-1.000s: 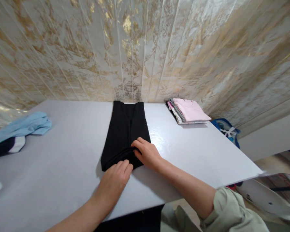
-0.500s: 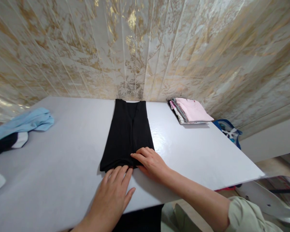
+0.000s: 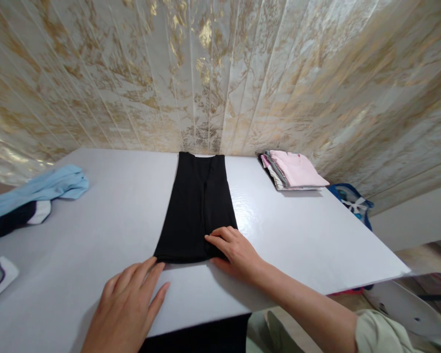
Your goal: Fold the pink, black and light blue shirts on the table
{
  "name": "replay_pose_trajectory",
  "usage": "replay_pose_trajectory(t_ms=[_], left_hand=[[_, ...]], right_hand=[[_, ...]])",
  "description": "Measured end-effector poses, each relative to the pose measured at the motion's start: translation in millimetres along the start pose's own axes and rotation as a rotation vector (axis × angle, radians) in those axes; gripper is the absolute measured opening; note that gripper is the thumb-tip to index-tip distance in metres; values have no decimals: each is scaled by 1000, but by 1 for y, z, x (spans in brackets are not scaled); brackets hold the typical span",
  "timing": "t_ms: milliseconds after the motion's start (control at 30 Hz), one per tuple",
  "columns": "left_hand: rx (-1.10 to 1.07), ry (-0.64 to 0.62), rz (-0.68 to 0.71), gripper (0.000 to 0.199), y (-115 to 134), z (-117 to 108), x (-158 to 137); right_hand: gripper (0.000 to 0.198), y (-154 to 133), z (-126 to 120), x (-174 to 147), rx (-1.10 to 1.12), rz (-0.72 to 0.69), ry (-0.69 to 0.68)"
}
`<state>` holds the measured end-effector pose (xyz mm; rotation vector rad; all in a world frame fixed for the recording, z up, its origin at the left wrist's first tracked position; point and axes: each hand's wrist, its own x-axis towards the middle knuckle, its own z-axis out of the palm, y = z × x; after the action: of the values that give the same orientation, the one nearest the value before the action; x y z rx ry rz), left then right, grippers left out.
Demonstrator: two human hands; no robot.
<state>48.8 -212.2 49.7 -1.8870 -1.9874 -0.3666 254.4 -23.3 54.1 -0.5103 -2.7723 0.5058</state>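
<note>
A black garment (image 3: 191,211) lies flat and folded lengthwise on the white table, its V-shaped opening at the far end. My left hand (image 3: 127,299) is open, palm down, with its fingertips at the garment's near left corner. Over the near right corner, my right hand (image 3: 238,252) has its bent fingers on top of the cloth and its thumb at the near edge, holding the fabric there. That corner is hidden beneath the hand.
A stack of folded clothes (image 3: 297,169), pink on top, sits at the table's (image 3: 279,235) back right. Light blue clothing (image 3: 66,181) and a dark piece with white trim (image 3: 40,212) lie at the left. A blue-edged bag (image 3: 353,201) is beyond the right edge.
My left hand has slid left along the near hem to the left corner, and the hem now looks smoother. My right hand stays on the near right part. The view has shifted slightly.
</note>
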Motion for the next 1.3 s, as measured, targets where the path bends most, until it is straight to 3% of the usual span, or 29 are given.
replay_pose_trajectory(t_ms=[200, 300, 433, 600, 700, 800, 933, 1100, 1300], left_hand=[[-236, -46, -76, 31, -8, -19, 39], [-301, -93, -52, 32, -12, -13, 74], [-283, -164, 6, 38, -18, 22, 133], [-252, -258, 40, 45, -24, 80, 192], [-252, -316, 23, 49, -29, 106, 200], [-238, -298, 21, 52, -33, 119, 196], [-239, -265, 21, 48, -34, 116, 200], [-267, -174, -78, 31, -20, 100, 234], [-356, -224, -230, 18, -5, 117, 265]], right_hand=[[48, -3, -21, 1, 74, 39, 20], [40, 4, -34, 17, 51, 82, 72], [34, 17, -33, 47, -4, 111, 112], [52, 24, 0, 63, -121, 163, 61], [66, 23, 14, 59, -166, 166, 5], [70, 23, 16, 55, -166, 166, -30], [70, 23, 13, 55, -166, 163, -36], [71, 22, 14, 55, -151, 173, -45], [70, 19, 7, 57, -107, 194, -64]])
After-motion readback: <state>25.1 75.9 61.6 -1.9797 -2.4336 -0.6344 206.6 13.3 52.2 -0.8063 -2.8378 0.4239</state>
